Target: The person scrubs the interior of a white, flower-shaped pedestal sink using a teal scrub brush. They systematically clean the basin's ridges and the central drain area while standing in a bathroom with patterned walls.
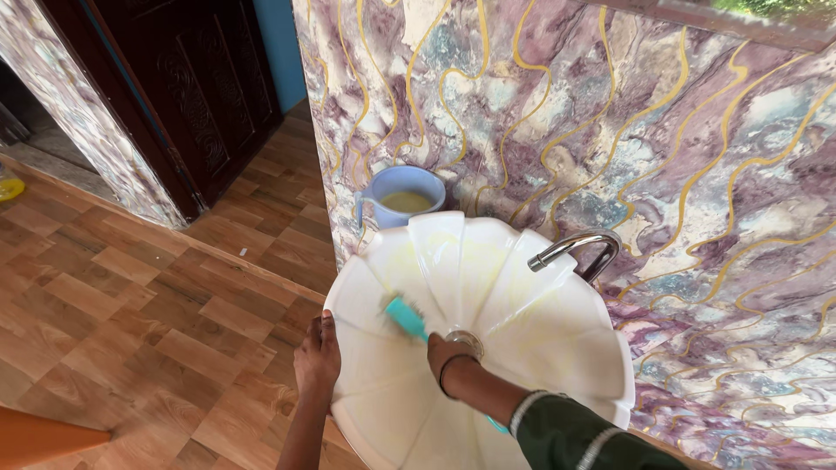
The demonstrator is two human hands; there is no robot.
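A white fluted washbasin [557, 348] hangs on the marbled wall, its bowl streaked with yellowish liquid. My right hand [448, 352] is shut on a teal scrubbing brush [405, 315], whose bristled head presses against the left inner side of the bowl. The brush's handle end shows again below my wrist. A dark bracelet circles that wrist, and a dark green sleeve covers the forearm. My left hand [317, 359] rests on the basin's left rim, fingers curled over the edge. A metal drain [466, 338] sits at the bowl's centre, just right of my right hand.
A chrome tap [579, 248] arches over the basin's back right. A pale blue jug [402, 196] with yellowish liquid stands behind the basin. Wood-patterned floor tiles [131, 305] spread to the left; a dark wooden door [196, 87] stands at the back.
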